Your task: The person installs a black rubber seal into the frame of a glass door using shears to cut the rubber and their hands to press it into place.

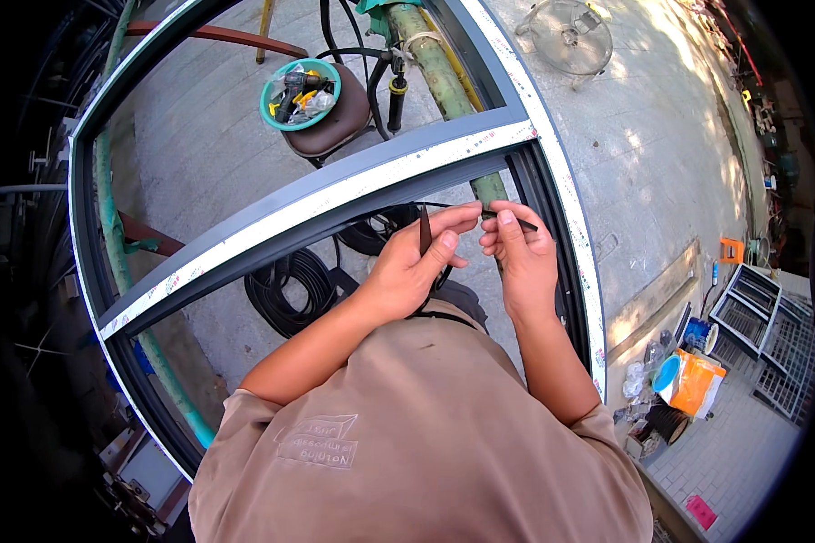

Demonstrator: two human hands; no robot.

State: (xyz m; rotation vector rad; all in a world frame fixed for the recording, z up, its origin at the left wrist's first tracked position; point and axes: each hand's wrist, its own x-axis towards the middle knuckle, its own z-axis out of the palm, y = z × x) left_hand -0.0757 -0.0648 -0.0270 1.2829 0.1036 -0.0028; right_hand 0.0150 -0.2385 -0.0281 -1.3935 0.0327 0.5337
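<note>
My left hand point(402, 270) is closed, with a dark, pointed, blade-like tool point(425, 232) standing up between thumb and fingers. Close beside it, my right hand point(522, 258) pinches a thin black strip point(526, 223) between thumb and fingertips. The strip's other end is hidden by the fingers. Both hands are over the near opening of a large dark grey frame point(335, 185) whose faces carry white printed film. Its crossbar runs just beyond my fingertips, and its right side bar passes next to my right forearm.
Coils of black strip point(279, 294) lie on the floor below the frame. Green pipes point(441, 77) run beneath it. Past the crossbar, a turquoise basin point(269, 97) of tools rests on a brown stool point(357, 109). A round fan point(570, 38), an orange bag point(697, 385) and metal grates point(792, 362) are to the right.
</note>
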